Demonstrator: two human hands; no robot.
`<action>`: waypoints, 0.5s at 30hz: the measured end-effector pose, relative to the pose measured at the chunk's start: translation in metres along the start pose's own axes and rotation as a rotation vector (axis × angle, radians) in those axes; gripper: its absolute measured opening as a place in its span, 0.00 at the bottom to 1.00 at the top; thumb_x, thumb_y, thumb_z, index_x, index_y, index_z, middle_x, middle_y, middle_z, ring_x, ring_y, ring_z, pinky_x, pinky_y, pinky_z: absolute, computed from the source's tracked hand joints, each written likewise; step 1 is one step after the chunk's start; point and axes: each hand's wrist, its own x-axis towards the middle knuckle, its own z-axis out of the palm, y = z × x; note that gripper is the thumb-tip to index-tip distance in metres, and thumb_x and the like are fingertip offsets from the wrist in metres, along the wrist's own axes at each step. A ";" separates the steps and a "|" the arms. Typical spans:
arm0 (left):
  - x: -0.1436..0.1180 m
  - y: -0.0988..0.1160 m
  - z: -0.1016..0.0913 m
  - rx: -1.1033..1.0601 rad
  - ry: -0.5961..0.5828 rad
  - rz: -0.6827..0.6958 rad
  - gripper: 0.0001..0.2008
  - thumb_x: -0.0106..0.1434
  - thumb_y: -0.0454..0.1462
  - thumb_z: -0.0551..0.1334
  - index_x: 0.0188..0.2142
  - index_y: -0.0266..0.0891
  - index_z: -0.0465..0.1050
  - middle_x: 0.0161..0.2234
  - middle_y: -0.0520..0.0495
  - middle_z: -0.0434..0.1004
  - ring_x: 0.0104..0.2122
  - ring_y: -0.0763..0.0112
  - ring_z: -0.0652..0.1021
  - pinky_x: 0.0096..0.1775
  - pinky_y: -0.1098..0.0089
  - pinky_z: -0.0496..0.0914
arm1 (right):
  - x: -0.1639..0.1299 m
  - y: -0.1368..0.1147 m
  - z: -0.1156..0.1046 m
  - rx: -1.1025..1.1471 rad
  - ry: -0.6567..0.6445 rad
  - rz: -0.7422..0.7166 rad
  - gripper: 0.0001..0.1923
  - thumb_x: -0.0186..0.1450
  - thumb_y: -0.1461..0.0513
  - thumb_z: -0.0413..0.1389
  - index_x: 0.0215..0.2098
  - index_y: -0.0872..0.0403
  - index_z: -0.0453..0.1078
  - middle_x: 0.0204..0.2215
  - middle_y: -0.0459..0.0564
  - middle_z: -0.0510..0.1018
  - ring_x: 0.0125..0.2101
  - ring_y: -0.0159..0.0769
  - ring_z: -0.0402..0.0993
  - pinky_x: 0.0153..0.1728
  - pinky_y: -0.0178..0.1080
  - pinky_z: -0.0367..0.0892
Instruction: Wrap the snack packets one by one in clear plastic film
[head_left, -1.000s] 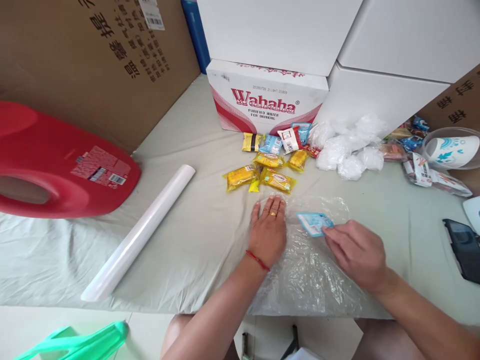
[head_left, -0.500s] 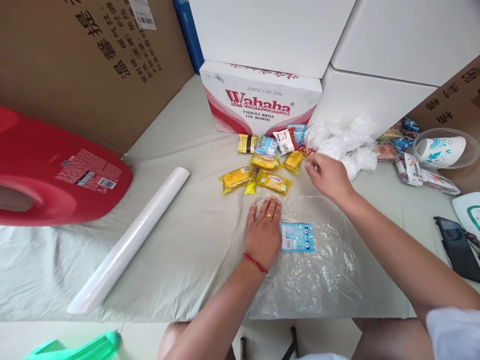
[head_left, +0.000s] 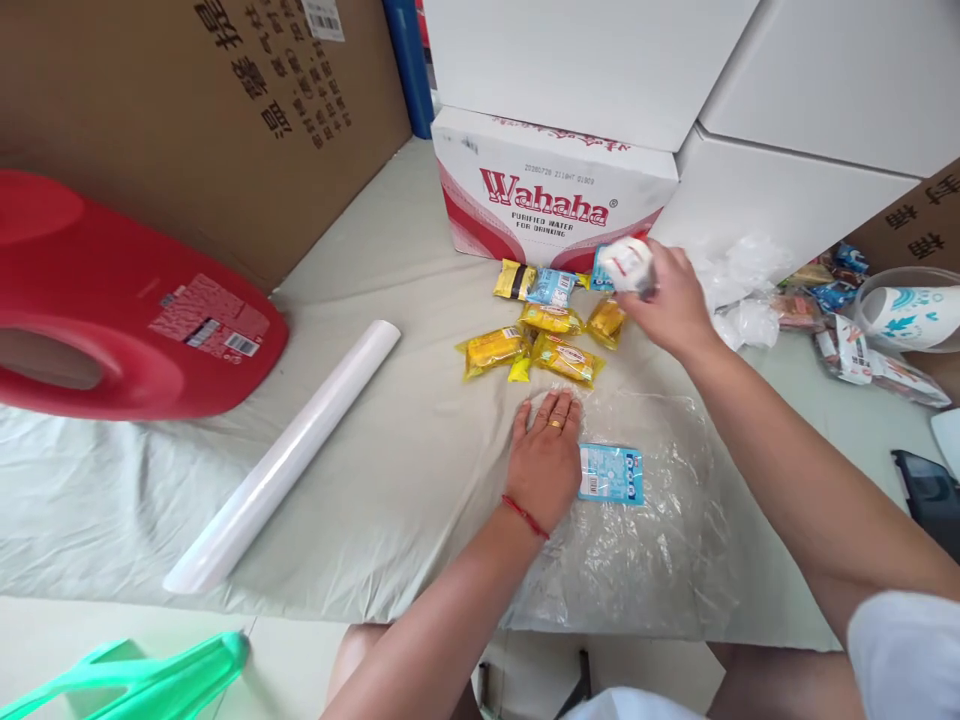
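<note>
My left hand [head_left: 547, 450] lies flat, fingers stretched out, on the edge of a clear plastic bag [head_left: 660, 550] spread on the cloth. Beside it, a blue packet [head_left: 611, 474] rests on or in the bag; I cannot tell which. Up and to the right, my right hand [head_left: 671, 295] is closed on a white and red snack packet [head_left: 628, 264], blurred by motion and lifted off the pile. Near it are yellow-wrapped snacks [head_left: 566, 360], a yellow and black packet [head_left: 514, 280], a light blue packet [head_left: 553, 287] and another blue packet [head_left: 600, 270] partly hidden.
A Wahaha carton [head_left: 555, 190] stands behind the snacks. To the left are a white roll [head_left: 285, 455] and a large red jug [head_left: 142, 300]. On the right are crumpled clear bags [head_left: 750, 275], a paper cup [head_left: 915, 312] in a clear bowl, and a phone [head_left: 926, 495].
My right hand has taken the white and red packet from the pile and raised it. My left hand stays flat on the bag. The view has shifted slightly.
</note>
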 end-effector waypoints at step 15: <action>0.006 -0.007 -0.004 -0.083 0.030 -0.042 0.24 0.75 0.37 0.47 0.67 0.41 0.66 0.71 0.42 0.62 0.71 0.58 0.62 0.70 0.46 0.54 | -0.186 -0.012 -0.069 0.466 -0.372 -0.228 0.35 0.63 0.69 0.56 0.68 0.45 0.61 0.61 0.54 0.72 0.61 0.46 0.69 0.61 0.49 0.67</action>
